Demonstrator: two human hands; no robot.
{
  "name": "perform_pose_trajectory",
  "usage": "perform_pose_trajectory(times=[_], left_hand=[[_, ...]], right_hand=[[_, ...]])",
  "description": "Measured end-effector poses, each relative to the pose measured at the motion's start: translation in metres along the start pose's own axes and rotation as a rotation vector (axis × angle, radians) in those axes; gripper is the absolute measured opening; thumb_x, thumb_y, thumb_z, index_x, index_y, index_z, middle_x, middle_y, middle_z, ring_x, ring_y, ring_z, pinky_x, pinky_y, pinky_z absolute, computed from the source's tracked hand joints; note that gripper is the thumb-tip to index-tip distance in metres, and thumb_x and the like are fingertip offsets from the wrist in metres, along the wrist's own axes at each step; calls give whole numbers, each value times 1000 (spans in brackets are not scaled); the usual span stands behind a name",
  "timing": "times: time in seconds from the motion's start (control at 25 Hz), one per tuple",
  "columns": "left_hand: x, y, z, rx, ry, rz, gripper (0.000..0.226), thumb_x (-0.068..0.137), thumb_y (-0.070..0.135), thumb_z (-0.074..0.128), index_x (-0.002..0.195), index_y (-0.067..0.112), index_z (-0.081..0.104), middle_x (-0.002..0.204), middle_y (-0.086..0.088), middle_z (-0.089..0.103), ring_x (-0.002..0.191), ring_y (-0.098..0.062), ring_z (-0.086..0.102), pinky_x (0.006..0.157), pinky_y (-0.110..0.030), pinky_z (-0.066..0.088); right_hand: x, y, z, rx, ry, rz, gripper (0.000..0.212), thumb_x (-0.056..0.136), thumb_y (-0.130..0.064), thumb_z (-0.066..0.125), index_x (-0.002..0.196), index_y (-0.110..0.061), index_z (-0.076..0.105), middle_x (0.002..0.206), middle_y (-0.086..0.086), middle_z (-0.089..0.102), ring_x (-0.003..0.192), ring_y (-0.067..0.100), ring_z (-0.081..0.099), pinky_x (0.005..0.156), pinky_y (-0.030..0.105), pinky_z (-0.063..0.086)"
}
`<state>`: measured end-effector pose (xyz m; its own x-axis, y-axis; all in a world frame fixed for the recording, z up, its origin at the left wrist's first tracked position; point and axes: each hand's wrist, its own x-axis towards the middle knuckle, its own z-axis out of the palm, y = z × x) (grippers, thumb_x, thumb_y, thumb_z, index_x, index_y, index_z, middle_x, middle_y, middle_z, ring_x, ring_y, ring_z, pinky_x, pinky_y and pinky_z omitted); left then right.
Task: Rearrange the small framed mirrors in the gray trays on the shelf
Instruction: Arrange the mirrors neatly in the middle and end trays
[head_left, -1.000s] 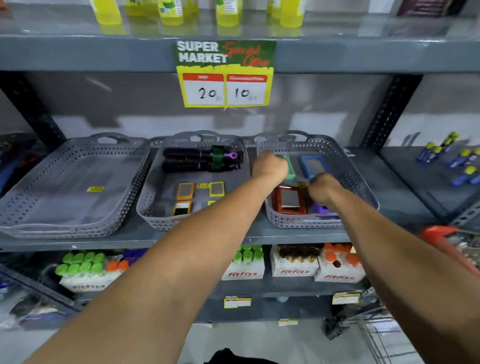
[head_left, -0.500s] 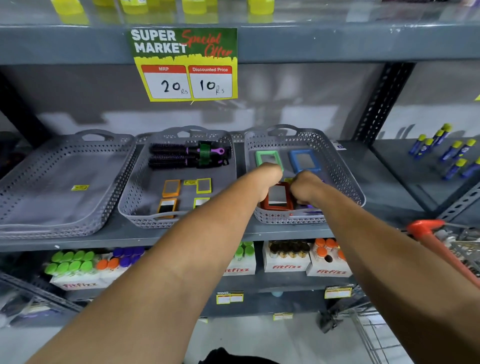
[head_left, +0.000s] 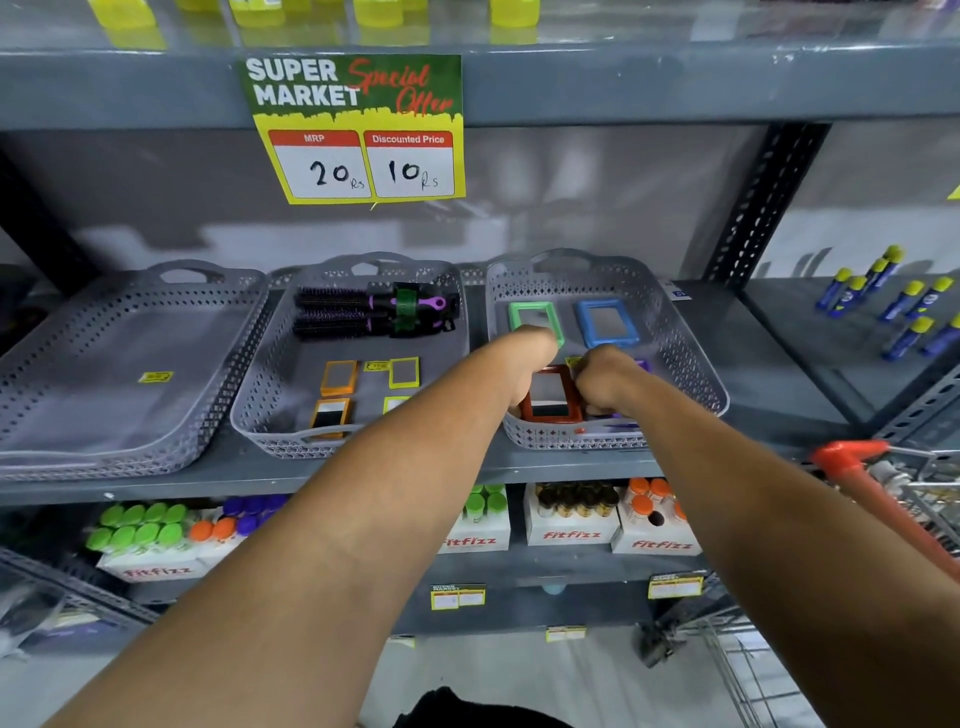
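The right gray tray (head_left: 693, 364) holds a green-framed mirror (head_left: 530, 310) and a blue-framed mirror (head_left: 605, 322) at the back. A red-framed mirror (head_left: 549, 399) lies at its front. My left hand (head_left: 524, 361) is closed on the red mirror's left edge and my right hand (head_left: 602, 379) is closed on its right edge. A purple-framed mirror (head_left: 643, 366) is mostly hidden under my right hand. The middle gray tray (head_left: 249, 410) holds small orange-framed mirrors (head_left: 338, 376) and yellow-framed mirrors (head_left: 404, 372).
Black and purple hairbrushes (head_left: 371, 312) lie at the back of the middle tray. The left gray tray (head_left: 208, 410) holds only a yellow sticker (head_left: 155, 376). Blue tubes (head_left: 901, 306) lie on the shelf to the right. An orange cart handle (head_left: 852, 462) is at lower right.
My left hand came back from the green mirror to the red mirror's left edge. My right hand shifted left off the purple mirror to the red mirror's right edge.
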<state>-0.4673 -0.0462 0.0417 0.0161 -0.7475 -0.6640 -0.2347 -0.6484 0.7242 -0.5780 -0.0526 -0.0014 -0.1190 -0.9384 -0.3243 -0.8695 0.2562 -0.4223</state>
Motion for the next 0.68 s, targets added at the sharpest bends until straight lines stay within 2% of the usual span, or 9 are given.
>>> perform_pose_trajectory(times=[0.08,0.16,0.28,0.4,0.48,0.56,0.68], left_hand=[[-1,0,0,-13,-7,-15,34,98,23,36,78,0,51,71,-16,62,69,-29,64,87,-46,54],[-3,-1,0,-11,-13,-30,33,98,22,37,79,0,52,71,-17,62,66,-29,63,85,-48,55],[-1,-2,1,-28,-35,-47,32,98,23,36,83,1,54,75,-17,65,79,-32,66,89,-50,53],[1,-3,2,-23,-35,-47,32,97,24,36,86,2,56,91,-17,69,96,-34,68,92,-52,51],[1,-3,2,-6,-32,-41,33,97,24,36,85,2,57,94,-17,68,101,-35,67,93,-51,50],[2,-2,4,20,-21,-4,29,96,24,36,92,2,56,99,-16,66,101,-34,65,94,-50,49],[9,-2,6,62,11,74,27,94,25,35,98,6,54,117,-16,62,106,-35,60,95,-51,47]], right_hand=[[-2,0,-1,18,-4,-25,9,89,-1,53,82,-4,57,74,10,58,59,20,54,45,27,39],[-5,-2,-1,-9,-8,-8,18,90,-1,51,72,-2,52,72,11,58,53,18,52,42,26,36],[-9,-5,-3,-16,13,28,18,90,2,50,73,-3,52,62,11,56,48,18,52,40,28,38],[-11,-7,-3,21,8,36,13,89,5,49,79,-3,54,64,12,56,48,19,53,38,27,39],[-13,-8,-5,31,5,39,11,90,5,49,84,-2,55,67,13,58,50,20,55,39,27,42],[-10,-6,-14,-33,48,39,8,90,4,52,95,2,57,78,15,64,66,24,63,54,33,53],[-4,9,-40,-228,185,15,26,92,-1,50,116,6,54,108,21,62,98,32,62,74,35,53]])
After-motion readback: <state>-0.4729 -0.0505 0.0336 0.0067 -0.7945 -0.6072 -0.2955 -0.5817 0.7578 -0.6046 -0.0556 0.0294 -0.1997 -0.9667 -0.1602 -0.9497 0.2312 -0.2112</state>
